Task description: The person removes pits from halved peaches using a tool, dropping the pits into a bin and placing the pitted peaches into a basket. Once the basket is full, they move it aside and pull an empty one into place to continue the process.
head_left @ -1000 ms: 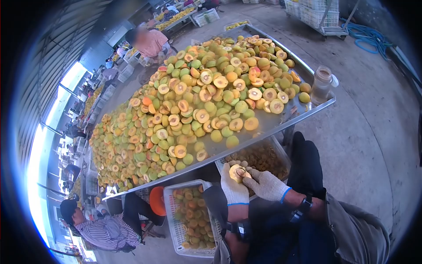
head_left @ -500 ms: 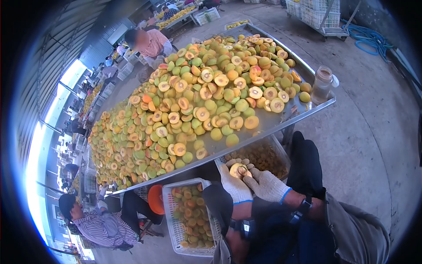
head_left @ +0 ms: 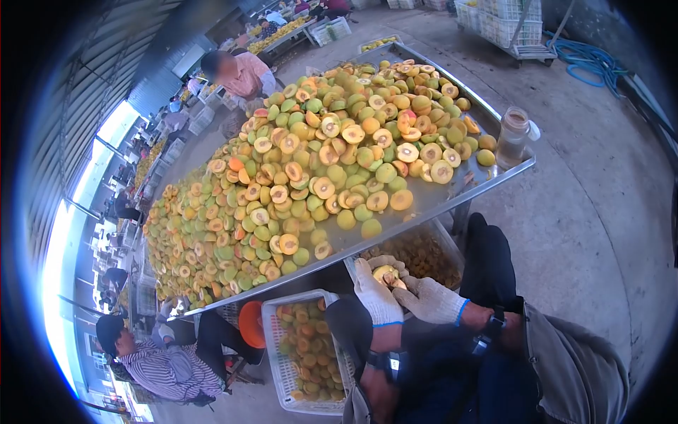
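Note:
My left hand (head_left: 376, 295), in a white knit glove with a blue cuff, is closed around a yellow peach half (head_left: 386, 275), its cut face turned up. My right hand (head_left: 429, 299), gloved the same way, presses its curled fingers against the fruit's cut face. A brownish part shows at the centre of that face; whether my right fingers hold a tool or the pit is hidden. Both hands are above a crate (head_left: 452, 263) of brown pits or scraps, just below the metal table's edge. A large heap of halved peaches (head_left: 311, 177) covers the metal table (head_left: 431, 205).
A white crate of peach halves (head_left: 307, 346) stands at my left, beside an orange bowl (head_left: 251, 324). A clear jar (head_left: 512, 138) sits on the table corner. A person in stripes (head_left: 169, 364) sits at left; another person (head_left: 244, 74) works across the table.
My right fingers have shifted on the peach half, and its cut face now looks rougher and browner at the centre. My left hand keeps hold of it. The view has shifted slightly.

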`<move>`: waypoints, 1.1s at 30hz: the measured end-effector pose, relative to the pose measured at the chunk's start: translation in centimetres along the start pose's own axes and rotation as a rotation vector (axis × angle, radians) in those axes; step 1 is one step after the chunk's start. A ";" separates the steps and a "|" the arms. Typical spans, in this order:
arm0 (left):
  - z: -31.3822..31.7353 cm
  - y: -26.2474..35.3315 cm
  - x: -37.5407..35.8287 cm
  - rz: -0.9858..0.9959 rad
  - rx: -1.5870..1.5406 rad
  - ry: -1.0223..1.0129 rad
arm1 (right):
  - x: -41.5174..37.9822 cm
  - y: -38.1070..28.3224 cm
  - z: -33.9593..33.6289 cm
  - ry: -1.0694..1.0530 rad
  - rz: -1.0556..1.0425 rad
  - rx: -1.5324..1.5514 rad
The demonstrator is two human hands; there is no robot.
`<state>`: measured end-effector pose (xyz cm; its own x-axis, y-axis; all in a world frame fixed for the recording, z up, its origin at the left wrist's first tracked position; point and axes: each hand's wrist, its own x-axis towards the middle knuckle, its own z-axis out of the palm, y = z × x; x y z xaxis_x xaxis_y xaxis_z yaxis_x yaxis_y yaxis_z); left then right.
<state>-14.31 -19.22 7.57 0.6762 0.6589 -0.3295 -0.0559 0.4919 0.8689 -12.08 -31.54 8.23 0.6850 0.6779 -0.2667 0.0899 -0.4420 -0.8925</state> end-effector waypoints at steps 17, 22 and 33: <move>-3.1 0.4 1.6 0.162 0.016 -0.553 | -1.1 0.3 -0.5 -0.499 0.254 0.783; -3.2 0.2 2.2 0.153 0.015 -0.682 | -0.6 1.4 -1.6 -0.683 0.286 1.013; -3.7 -1.9 3.1 -0.400 -0.448 -0.509 | -0.3 4.5 -1.8 -0.806 0.213 1.112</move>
<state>-14.82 -16.00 3.51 0.9547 0.0950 -0.2820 0.0451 0.8905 0.4526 -10.56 -34.78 4.94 -0.0230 0.9736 -0.2269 -0.8391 -0.1422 -0.5251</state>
